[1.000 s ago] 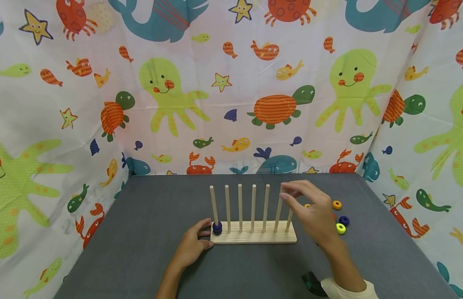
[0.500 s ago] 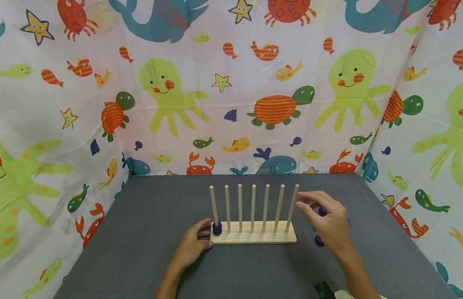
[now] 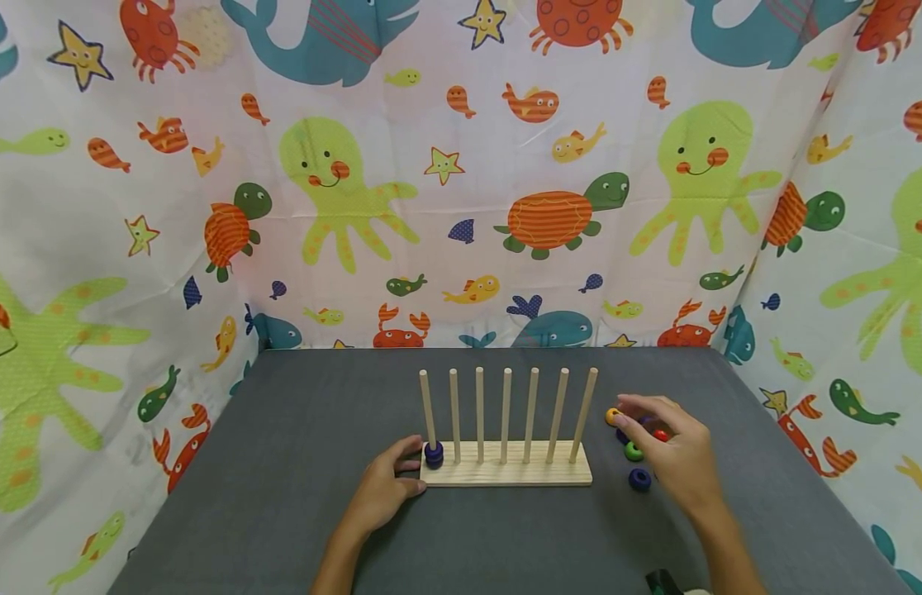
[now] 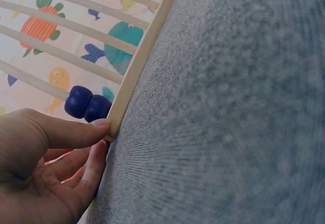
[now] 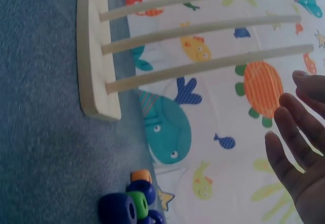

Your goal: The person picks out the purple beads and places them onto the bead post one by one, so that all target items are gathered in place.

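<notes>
Grey table (image 3: 282, 446), pegboard (image 3: 506, 473) (in left grip (image 3: 384, 485))

A dark grey table (image 3: 320, 438) narrows in view toward its straight far edge. Midway between its left and right edges sits a pale wooden stand (image 3: 506, 474) with seven pegs, its long side parallel to the far edge. Between the stand and the right edge lies a group of beads: an orange bead (image 3: 610, 422) closest to the far edge, then a green bead (image 3: 634, 457), a red bead (image 3: 660, 435), and several blue beads (image 3: 639, 486), some partly hidden.
</notes>
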{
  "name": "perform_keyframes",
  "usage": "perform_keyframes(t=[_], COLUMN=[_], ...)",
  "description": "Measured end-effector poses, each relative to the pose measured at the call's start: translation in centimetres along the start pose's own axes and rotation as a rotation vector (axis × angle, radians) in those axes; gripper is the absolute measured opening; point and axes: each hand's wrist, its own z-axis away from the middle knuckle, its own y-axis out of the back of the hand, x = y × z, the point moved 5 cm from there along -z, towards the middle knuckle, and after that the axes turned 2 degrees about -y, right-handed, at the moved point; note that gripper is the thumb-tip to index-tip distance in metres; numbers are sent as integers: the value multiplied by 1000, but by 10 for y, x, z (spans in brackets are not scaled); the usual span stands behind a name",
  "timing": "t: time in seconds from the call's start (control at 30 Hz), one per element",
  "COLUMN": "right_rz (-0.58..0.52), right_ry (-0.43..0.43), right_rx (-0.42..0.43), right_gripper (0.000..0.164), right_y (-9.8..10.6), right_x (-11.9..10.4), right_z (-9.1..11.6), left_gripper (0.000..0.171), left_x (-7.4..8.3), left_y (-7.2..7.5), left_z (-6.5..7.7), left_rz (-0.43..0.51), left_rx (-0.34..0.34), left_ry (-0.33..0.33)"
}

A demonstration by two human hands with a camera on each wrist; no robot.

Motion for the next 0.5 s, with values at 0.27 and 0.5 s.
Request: perform_keyframes(t=[0.27,0.5], right_rz=[-9,44], right_ry=[-27,-102], right_rx=[-38,-119], right_gripper=[26,32], right_y=[4,3], right_x=[18,36], right_z=[2,3], left_gripper=[72,72], left_x=[0,-1], left_y=[0,0], left_z=[0,-2], left_rz=[-7,-38], left_rx=[-1,5], left_ry=[-5,8])
